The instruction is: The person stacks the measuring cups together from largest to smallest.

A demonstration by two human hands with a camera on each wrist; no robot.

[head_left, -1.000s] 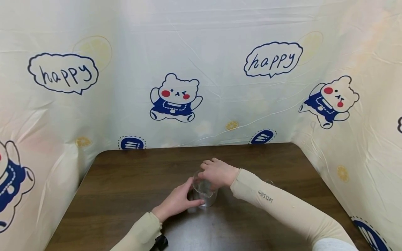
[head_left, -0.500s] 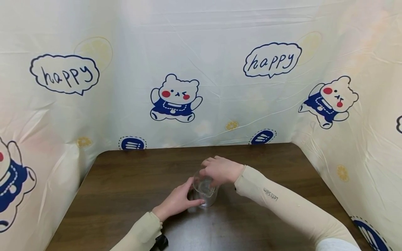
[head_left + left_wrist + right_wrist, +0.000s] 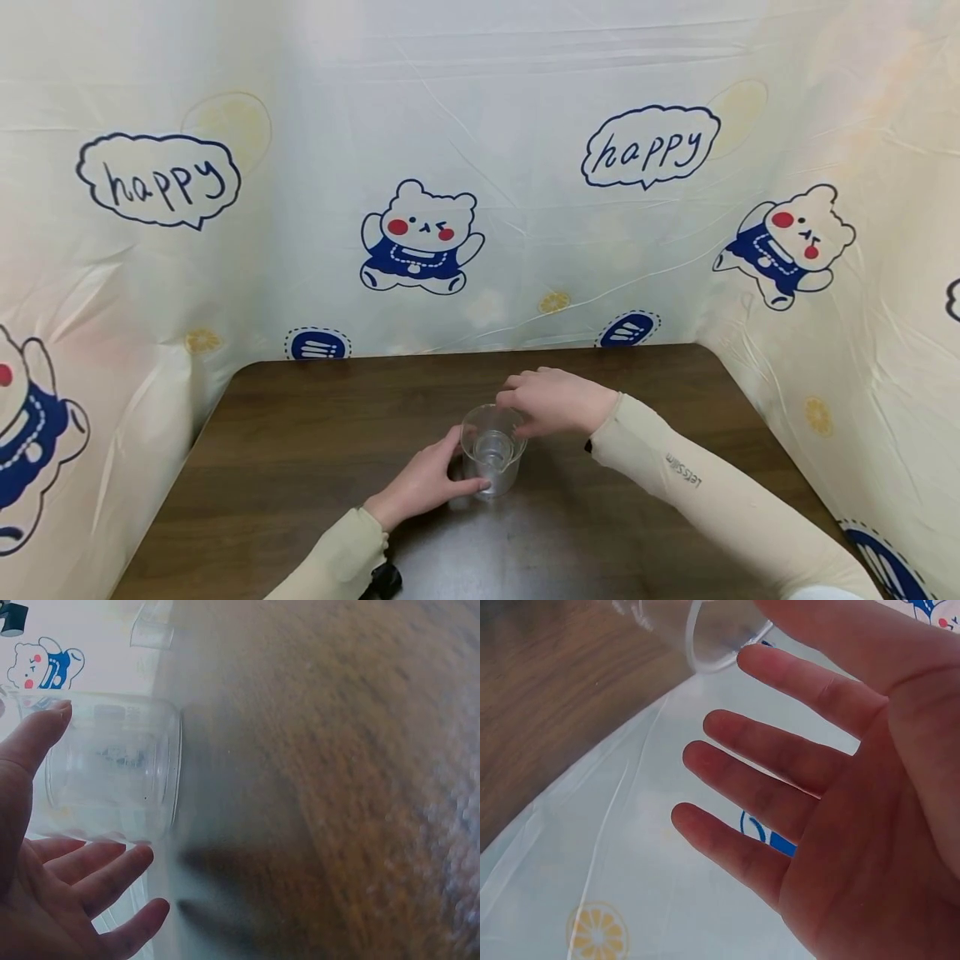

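Note:
A clear glass beaker [image 3: 504,482] stands upright near the table's middle, with a smaller clear glass vessel [image 3: 492,450] inside it. My left hand [image 3: 422,482] holds the outer beaker from the left, thumb on the near side and fingers on the far side. In the left wrist view, the beaker [image 3: 166,765] shows between the thumb and fingers. My right hand [image 3: 558,403] hovers beside the rim at the upper right, holding nothing. Its fingers extend loosely apart in the right wrist view, close to a glass rim [image 3: 697,645].
Another clear glass vessel [image 3: 154,628] stands farther off in the left wrist view; my right forearm [image 3: 697,492] hides that side in the head view. The brown table [image 3: 322,425] is enclosed by a printed curtain [image 3: 525,250] at its back and sides.
My right hand has lifted out of the beaker's mouth and drawn back to the right, uncovering the inner vessel. My left hand has stayed on the beaker.

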